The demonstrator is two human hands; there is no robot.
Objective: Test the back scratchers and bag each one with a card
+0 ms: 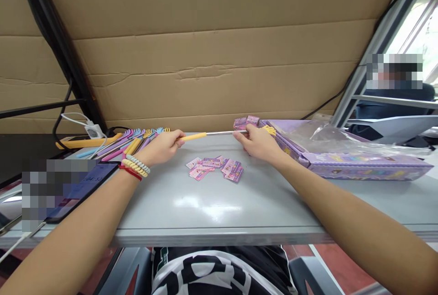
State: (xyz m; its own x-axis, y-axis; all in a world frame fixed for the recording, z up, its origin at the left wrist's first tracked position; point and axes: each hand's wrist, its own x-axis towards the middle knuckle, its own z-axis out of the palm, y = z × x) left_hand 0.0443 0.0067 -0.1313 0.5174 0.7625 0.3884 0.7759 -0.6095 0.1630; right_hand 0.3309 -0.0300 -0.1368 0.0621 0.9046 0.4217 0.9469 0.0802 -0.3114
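A yellow back scratcher [222, 133] with a thin silver rod is stretched level between my hands above the grey table. My left hand [164, 145], wearing coiled bands at the wrist, is closed around the end of its yellow handle. Near the yellow claw-shaped head, my right hand [258, 142] pinches the rod. Small pink and purple printed cards [215, 167] lie loosely spread on the table below. Behind my right hand are two small stacks of similar cards [245, 122]. More back scratchers [137, 142] in several colours are heaped beyond my left wrist.
On the right, a purple printed box [362, 165] stands open with clear plastic [342, 137] over it. A tablet-like device [85, 190] and white charger [94, 129] are at left. Cardboard [219, 53] walls off the back. A person [393, 98] is beyond the right frame post.
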